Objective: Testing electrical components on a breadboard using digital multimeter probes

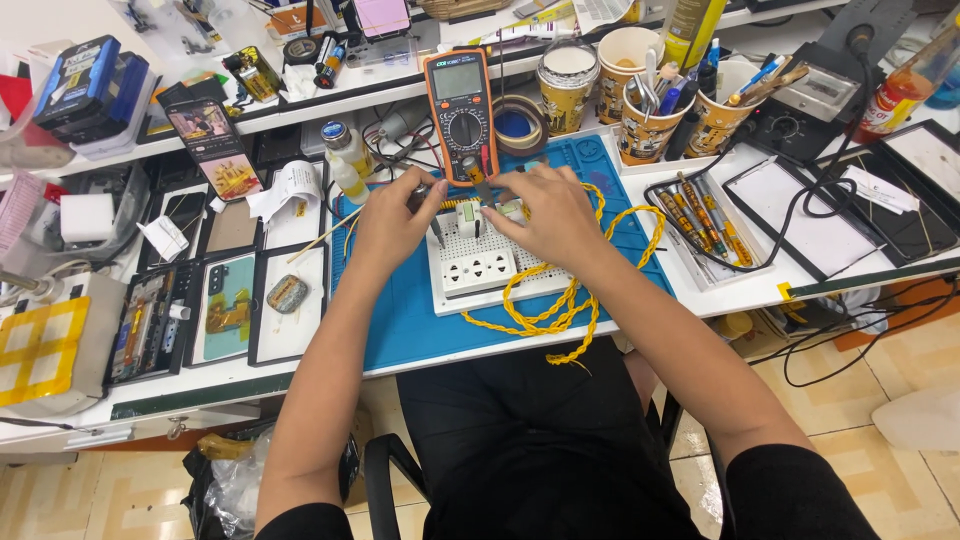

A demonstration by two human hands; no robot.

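My left hand grips a thin metal tool, its tip pointing down at a white perforated board on the blue work mat. My right hand rests its fingers on small white parts standing at the far edge of the board. A white socket strip lies on the board near me. A twisted yellow cable loops around my right wrist and off the table's front edge. An orange multimeter leans upright just beyond both hands.
Paper cups of pens and tools stand at the back right, beside a tray of screwdrivers. Opened phones in trays lie left of the mat. A soldering station and black cables sit at the right. Small bottles stand behind my left hand.
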